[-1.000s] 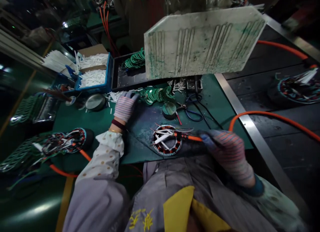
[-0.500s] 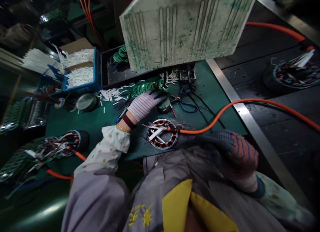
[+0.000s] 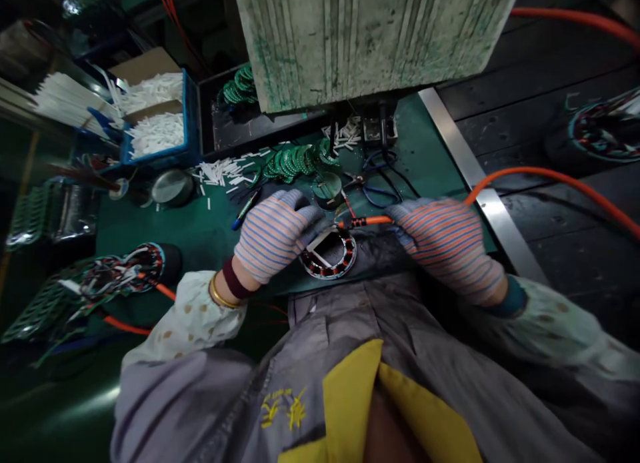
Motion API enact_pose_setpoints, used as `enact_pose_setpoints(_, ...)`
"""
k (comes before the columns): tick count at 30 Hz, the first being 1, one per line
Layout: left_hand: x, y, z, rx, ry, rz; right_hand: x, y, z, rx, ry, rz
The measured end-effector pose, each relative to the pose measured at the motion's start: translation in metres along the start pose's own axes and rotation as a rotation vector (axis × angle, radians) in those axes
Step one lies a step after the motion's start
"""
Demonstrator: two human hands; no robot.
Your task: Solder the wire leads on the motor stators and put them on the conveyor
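Observation:
A ring-shaped motor stator [image 3: 327,272] with dark and orange windings lies on the green bench in front of me. My left hand [image 3: 280,233], in a striped glove, is closed at its left side, fingers curled over the wires. A white sleeve [image 3: 320,240] on the wires runs out from under those fingers across the ring. From the ring's top edge an orange cable [image 3: 376,220] leads right into my gloved right hand [image 3: 440,243], which is wrapped round it. The wire ends are hidden under my left hand.
Behind the stator are a round tin [image 3: 327,188], blue-handled pliers [image 3: 373,190] and green ring-shaped boards [image 3: 290,163]. A blue bin [image 3: 193,120] of white tubes stands back left. A pen [image 3: 245,211] lies near my left hand. A grey-white panel [image 3: 370,50] overhangs the back.
My left hand has come down from beside the green rings to the stator's wires. My right hand has moved up and inward and taken hold of the orange cable.

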State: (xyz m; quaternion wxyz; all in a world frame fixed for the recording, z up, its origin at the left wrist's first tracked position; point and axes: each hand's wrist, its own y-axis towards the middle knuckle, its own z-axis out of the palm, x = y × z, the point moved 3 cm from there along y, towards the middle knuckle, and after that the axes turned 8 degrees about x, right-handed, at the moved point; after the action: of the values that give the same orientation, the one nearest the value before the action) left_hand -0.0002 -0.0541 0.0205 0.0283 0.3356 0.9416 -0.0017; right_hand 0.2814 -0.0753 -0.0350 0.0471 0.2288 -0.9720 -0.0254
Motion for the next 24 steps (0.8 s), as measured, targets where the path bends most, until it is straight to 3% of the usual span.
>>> enact_pose_setpoints(2, 0.003, 0.0, -0.003, 0.021, -0.049, -0.047, 0.003, 0.008, -0.033, -0.041, -0.019, -0.038)
enact_pose_setpoints(5, 0.015, 0.007, -0.005, 0.146, -0.246, -0.045, 0.015, 0.023, -0.075, -0.034, 0.047, -0.093)
enact_pose_setpoints(10, 0.038, 0.036, 0.001, 0.526, -0.739, 0.071, 0.036, 0.033, -0.118, 0.012, 0.193, -0.055)
enact_pose_setpoints(13, 0.043, 0.045, 0.006, 0.572, -0.935, 0.092, 0.039, 0.027, -0.121, 0.045, 0.36, -0.007)
enact_pose_setpoints(16, 0.043, 0.042, 0.014, 0.438, -0.935, 0.03, 0.031, 0.021, -0.106, 0.041, 0.385, 0.027)
enact_pose_setpoints(21, 0.038, 0.028, 0.023, 0.216, -0.656, -0.074, 0.013, 0.023, -0.08, -0.037, 0.167, -0.019)
enact_pose_setpoints(24, 0.034, 0.029, 0.015, 0.251, -0.435, -0.04, 0.013, 0.029, -0.085, -0.027, 0.104, -0.04)
